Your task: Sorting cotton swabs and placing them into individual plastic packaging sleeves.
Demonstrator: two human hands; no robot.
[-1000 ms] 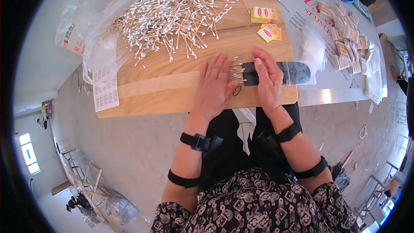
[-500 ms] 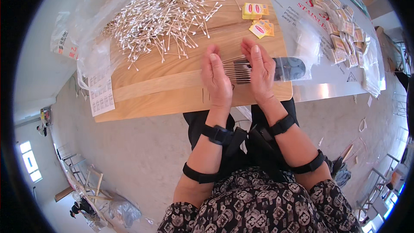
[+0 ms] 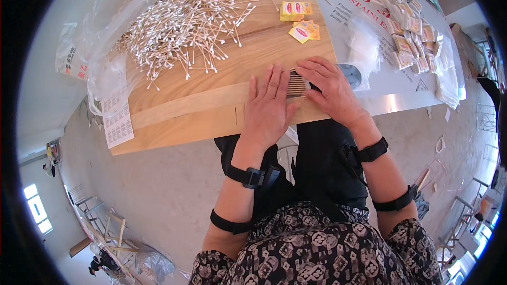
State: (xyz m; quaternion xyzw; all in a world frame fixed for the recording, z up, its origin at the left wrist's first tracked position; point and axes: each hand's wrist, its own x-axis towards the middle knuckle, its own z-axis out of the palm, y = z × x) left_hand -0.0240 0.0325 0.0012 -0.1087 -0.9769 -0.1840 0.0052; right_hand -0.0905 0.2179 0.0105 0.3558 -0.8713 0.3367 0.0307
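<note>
Both forearms come up from six o'clock, each with two black straps, to the near edge of the wooden tabletop (image 3: 211,103). The left hand (image 3: 269,108) lies flat, palm down, its fingers (image 3: 272,82) straight and slightly spread, pointing toward twelve o'clock. The right hand (image 3: 330,89) rests just beside it at three o'clock, palm down, fingers (image 3: 311,68) loosely together and curved toward ten o'clock. A small bundle of cotton swabs (image 3: 297,84) lies side by side in the gap between the two hands, touching the inner edge of the left hand and tucked partly under the right fingers; neither hand pinches it. A dark round object (image 3: 351,75) shows past the right hand at two o'clock, mostly hidden. Farther off, at eleven o'clock, a big loose pile of cotton swabs (image 3: 190,21) spreads over the wood beside a clear plastic bag (image 3: 100,37). At twelve o'clock sit yellow packets (image 3: 298,18), and at one o'clock a heap of small sachets (image 3: 406,26).
</note>
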